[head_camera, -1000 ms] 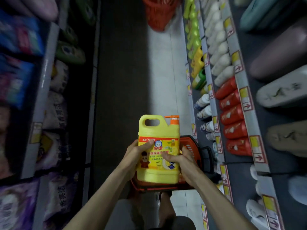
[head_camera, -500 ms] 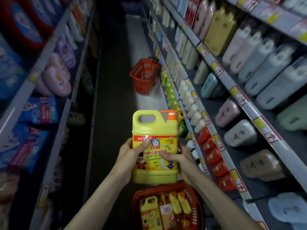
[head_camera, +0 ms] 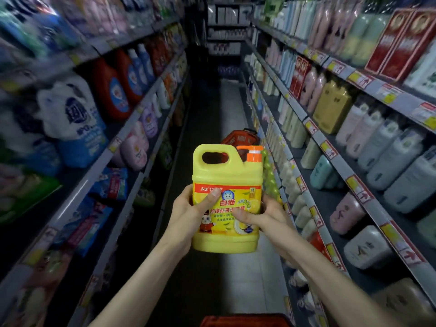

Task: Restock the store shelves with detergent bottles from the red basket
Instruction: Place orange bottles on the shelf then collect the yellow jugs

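Note:
A yellow detergent jug [head_camera: 226,171] with an orange pump top and a red-and-yellow label is held upright in front of me, in the middle of the aisle. My left hand [head_camera: 186,215] grips its left side, thumb across the label. My right hand [head_camera: 262,215] grips its right side, thumb on the label's lower part. Only the rim of the red basket [head_camera: 245,320] shows, at the bottom edge below my arms. The jug's back is hidden.
Stocked shelves line both sides: laundry bottles and bags on the left shelves [head_camera: 132,119], pale bottles and refill packs on the right shelves [head_camera: 330,147]. A second red basket [head_camera: 240,136] stands on the aisle floor [head_camera: 226,107] farther ahead, near the right shelves.
My view has tilted up from the floor to the length of the aisle. The jug has risen with both hands still on it. The near basket has slid down to the frame's bottom edge.

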Available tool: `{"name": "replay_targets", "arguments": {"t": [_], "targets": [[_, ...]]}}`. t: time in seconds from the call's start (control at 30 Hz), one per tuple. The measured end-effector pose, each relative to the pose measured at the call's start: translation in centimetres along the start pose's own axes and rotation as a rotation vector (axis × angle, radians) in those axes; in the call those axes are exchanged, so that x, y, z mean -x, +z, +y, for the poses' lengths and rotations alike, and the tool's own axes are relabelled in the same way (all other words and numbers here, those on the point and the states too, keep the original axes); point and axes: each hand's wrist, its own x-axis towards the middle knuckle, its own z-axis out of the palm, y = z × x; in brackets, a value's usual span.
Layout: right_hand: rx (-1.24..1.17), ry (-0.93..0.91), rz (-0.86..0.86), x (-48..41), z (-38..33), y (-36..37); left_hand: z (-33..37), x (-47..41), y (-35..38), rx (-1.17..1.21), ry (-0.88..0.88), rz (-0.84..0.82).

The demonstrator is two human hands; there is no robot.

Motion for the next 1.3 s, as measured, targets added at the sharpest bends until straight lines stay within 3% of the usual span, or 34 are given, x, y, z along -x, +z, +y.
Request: {"name": "replay_targets", "arguments": {"t": [0.33, 0.67, 0.93, 1.3], "targets": [[0.09, -0.139, -0.415, 0.6, -2.5, 2.3, 1.6, 9.1, 1.5, -0.101, 0.19, 0.422], [0.1, -0.19, -0.782, 7.5, -2.1, 12.6, 1.0, 24.4, -2.3, -0.126, 0.219, 0.874], [0.035, -0.251, -1.005, 17.2, -3.4, 22.0, 2.2, 37.9, -4.3, -0.169, 0.26, 1.186], [0.02, -0.224, -1.351, 35.0, -3.0, 29.5, 0.6, 58.5, -3.1, -0.147, 0.28, 1.455]]}}
